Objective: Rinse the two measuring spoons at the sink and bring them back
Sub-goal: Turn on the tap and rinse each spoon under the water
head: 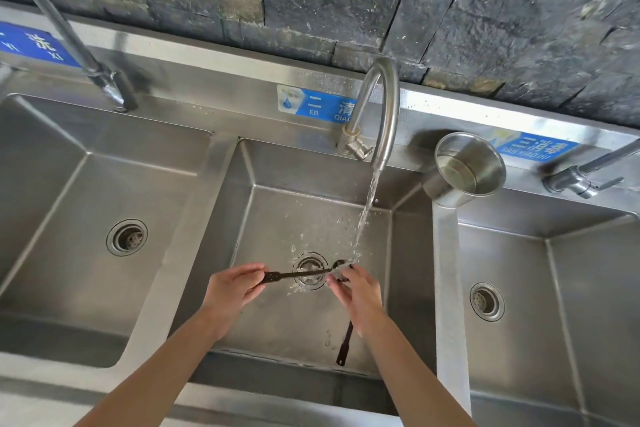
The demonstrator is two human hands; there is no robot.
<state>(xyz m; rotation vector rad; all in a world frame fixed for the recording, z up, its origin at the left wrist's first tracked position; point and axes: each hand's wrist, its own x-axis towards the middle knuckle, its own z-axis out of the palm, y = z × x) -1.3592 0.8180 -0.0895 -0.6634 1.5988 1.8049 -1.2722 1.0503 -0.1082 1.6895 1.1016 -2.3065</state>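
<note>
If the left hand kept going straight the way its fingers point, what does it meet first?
Probably the right hand. The left hand points right along the spoon it holds, above the drain, toward the wet bowl end the right fingers rub. Depth is unclear.

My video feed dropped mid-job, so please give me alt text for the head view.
Over the middle sink basin, the left hand holds one black measuring spoon by its handle under the running faucet, while the right hand rubs its bowl and holds the second spoon, handle hanging down. A steel cup stands on the divider to the right.
</note>
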